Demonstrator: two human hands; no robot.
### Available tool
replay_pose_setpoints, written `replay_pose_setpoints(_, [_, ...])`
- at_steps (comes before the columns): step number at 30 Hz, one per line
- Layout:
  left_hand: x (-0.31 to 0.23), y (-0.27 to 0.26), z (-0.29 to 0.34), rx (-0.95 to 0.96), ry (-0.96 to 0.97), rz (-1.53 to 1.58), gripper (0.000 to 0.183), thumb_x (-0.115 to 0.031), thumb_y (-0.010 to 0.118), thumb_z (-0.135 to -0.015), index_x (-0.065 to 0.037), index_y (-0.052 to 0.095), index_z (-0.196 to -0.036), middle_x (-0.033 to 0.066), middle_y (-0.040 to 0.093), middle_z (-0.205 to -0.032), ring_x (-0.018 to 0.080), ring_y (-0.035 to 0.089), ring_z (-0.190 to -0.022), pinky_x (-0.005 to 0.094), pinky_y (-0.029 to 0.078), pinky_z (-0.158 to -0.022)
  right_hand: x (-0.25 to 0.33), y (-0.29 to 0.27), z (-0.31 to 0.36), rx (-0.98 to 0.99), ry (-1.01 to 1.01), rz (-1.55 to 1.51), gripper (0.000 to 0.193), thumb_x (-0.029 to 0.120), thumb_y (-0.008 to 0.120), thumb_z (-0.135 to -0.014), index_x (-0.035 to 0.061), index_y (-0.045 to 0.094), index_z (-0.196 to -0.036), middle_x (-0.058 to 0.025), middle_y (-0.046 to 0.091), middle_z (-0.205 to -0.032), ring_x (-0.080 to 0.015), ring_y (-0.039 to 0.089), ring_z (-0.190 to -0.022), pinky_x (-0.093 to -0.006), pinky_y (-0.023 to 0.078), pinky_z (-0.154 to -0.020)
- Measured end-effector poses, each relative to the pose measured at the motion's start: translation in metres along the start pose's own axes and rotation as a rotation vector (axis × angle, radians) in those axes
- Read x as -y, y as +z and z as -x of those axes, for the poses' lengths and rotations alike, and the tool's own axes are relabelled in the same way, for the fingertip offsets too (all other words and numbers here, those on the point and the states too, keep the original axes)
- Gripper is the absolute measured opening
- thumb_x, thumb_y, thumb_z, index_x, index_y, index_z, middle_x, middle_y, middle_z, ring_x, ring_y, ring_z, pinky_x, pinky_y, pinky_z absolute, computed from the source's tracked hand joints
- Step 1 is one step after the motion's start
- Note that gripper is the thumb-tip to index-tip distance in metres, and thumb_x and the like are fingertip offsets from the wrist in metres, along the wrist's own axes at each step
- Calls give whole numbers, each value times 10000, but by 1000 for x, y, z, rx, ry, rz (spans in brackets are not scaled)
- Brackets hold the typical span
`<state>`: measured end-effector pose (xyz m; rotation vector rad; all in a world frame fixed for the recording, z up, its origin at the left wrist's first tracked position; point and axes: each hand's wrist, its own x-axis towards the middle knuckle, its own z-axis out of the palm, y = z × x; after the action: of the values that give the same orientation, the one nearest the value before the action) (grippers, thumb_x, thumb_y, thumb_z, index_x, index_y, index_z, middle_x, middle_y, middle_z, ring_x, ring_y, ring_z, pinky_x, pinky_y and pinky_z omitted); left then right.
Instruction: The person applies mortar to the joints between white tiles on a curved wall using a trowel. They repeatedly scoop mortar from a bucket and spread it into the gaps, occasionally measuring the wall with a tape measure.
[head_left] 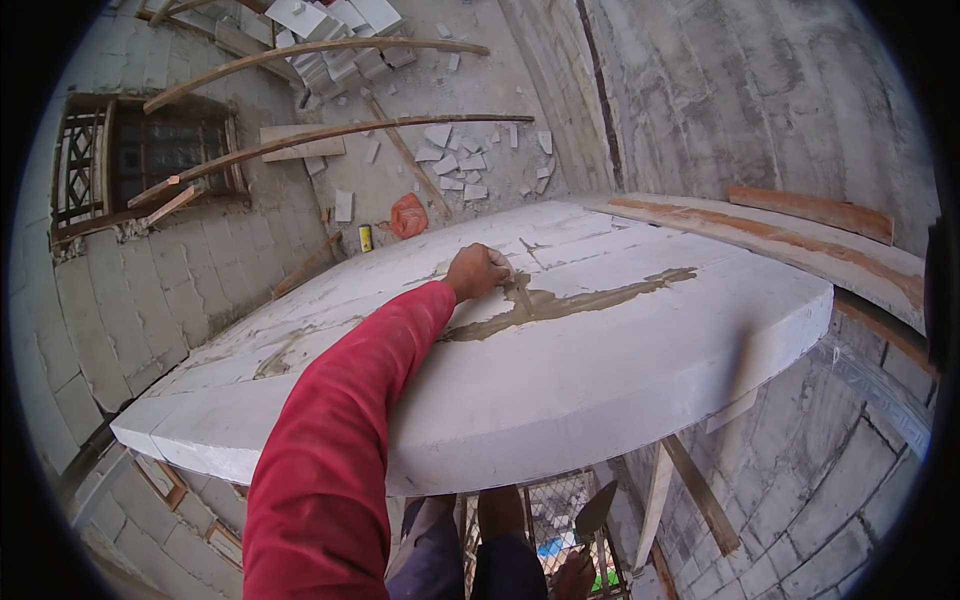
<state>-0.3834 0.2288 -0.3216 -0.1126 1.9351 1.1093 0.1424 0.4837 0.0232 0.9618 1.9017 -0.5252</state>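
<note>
Just beside the left hand (478, 271), its fingers curled around I can't tell what, if anything, mortar (580, 306) already streaks the white blocks (570, 395) but looks unsmoothed, while below it the right hand (574, 576) seemingly grips a trowel (596, 510).

PLACE: building site, unfinished interior | 11 o'clock: heaped white blocks (340, 68) | 12 o'clock: block rubble (473, 162) | 4 o'clock: unplastered block wall (820, 490) | dial centre: smeared mortar (540, 306)

Consists of joined white blocks (600, 370), carrying a long, branching strip of grey-brown mortar (545, 305) near the middle and thinner smears (290, 345) about the joints farther left.
</note>
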Motion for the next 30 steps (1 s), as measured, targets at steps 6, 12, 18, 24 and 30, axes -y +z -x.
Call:
replay_pose_setpoints(6, [4,11,-1,-34,25,-7,144,-211,760,-920,-95,845,-933,107,804,-898,231,738,-826,376,569,-824,-7,10,-3,57,153,-100,492,187,547,-1023,-74,541,-1439,-261,618,-1383,-420,535,-1322,-515,410,-1142])
replay_pose_setpoints(12, [-3,15,-4,-20,40,-266,270,-374,699,-959,-157,859,-974,116,804,-961,324,727,-942,458,560,-883,-16,31,-10,20,143,-142,563,248,545,-1025,-90,517,-1473,-260,575,-1483,-406,490,-1420,-507,364,-1209])
replay_pose_setpoints(18, [-6,8,-14,12,61,-507,505,-527,469,-1061,-209,861,-1030,123,765,-1156,423,588,-1190,565,461,-1032,-24,31,-12,6,133,-124,553,264,557,-1015,-80,543,-1448,-269,580,-1468,-405,492,-1422,-506,358,-1219])
replay_pose_setpoints(24, [0,3,-15,3,-1,-414,586,-554,366,-1101,-173,787,-1244,184,670,-1369,464,518,-1292,599,392,-1107,-30,-16,-3,-297,-236,446,401,206,566,-1009,-40,651,-1315,-208,687,-1257,-406,651,-1157,-504,505,-1032])
replay_pose_setpoints(30, [10,11,-14,82,-59,-358,689,-563,270,-1123,-66,691,-1347,240,617,-1428,479,460,-1391,608,328,-1165,21,-107,33,-553,-352,477,191,164,599,-1008,31,658,-1132,-191,695,-1136,-299,679,-956,-449,552,-731])
